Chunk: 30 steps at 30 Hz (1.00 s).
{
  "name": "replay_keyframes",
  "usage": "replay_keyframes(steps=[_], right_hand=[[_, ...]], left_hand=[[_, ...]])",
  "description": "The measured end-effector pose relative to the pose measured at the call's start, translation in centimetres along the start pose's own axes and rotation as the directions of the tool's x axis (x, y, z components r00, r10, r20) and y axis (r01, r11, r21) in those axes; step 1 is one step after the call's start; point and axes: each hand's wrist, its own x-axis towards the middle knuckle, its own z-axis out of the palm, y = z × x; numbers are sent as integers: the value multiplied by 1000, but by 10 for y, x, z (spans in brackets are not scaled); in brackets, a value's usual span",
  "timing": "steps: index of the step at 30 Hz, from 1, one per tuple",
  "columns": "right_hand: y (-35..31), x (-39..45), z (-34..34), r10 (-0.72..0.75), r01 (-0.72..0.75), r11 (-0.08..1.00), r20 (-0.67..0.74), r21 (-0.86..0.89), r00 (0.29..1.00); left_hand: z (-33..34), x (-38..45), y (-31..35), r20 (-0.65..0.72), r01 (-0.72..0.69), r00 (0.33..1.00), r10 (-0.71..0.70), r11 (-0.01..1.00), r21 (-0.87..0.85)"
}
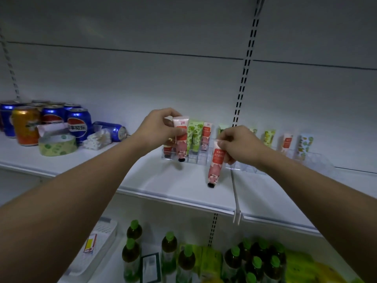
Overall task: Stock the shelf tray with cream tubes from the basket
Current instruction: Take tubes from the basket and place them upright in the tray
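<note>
Head view, shelf unit, items as seen.

Left hand [161,127]: fingers curled, thumb and fingertips pinching the upper part of a pink cream tube [181,139]. Tube hangs cap down, black cap low, in front of the clear shelf tray [195,158] at its left end.

Right hand [238,146]: fingers curled, pinching the crimped top of a second pink tube [216,164]. Tube hangs cap down and tilted, in front of the tray near its middle, above the white shelf [142,174]. Red label panel with pale lettering, too small to read.

Tray contents: green leaf-print tubes [194,135] upright just right of the left hand's tube; a pink tube [206,137] next to them; a red-labelled tube [168,146] partly hidden behind the left hand. Further right, well apart: a green tube [269,136], a pink tube with red label [287,144], and a pale tube with green print [305,146].

Shelf, left: blue Pepsi cans [78,123] with Chinese lettering, one lying on its side; an orange can [25,125]; a roll of green-patterned tape [57,145].

Lower shelf: dark bottles with green caps [169,246], yellow-green packets [208,258], and a white basket [102,242] at left holding a small carton.
</note>
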Motion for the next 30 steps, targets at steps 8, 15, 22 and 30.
replay_keyframes(steps=[8, 15, 22, 30], right_hand=[[-6, 34, 0, -95, 83, 990, -104, -112, 990], [-7, 92, -20, -210, 108, 915, -230, -389, 950], [1, 135, -12, -284, 121, 835, -232, -537, 930], [25, 148, 4, -293, 49, 795, -312, -605, 904]], left_hand=[[4, 29, 0, 53, -7, 999, 4, 998, 62], [5, 77, 18, 59, -54, 997, 49, 996, 70], [24, 113, 21, 129, -122, 985, 116, 992, 42], [47, 133, 9, 150, -212, 973, 173, 929, 303]])
